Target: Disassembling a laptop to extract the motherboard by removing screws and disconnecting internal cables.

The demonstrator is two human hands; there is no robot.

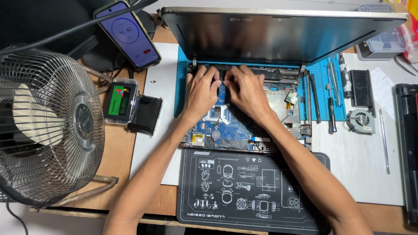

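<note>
A single head-worn camera looks steeply down from above the worktop [130, 152], close over the opened laptop [261, 104]. It faces forward along the person's forearms, with the fan [48, 126] at left and tools at right.

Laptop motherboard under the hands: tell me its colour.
Blue, the motherboard under the left hand and right hand; seen in the head view.

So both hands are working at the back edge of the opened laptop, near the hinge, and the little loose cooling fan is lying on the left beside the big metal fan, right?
Not quite. The head view shows the left hand and right hand at the opened laptop's back edge, but the small loose cooling fan lies on the right, beside the screwdrivers. The big metal fan stands on the left.
</note>
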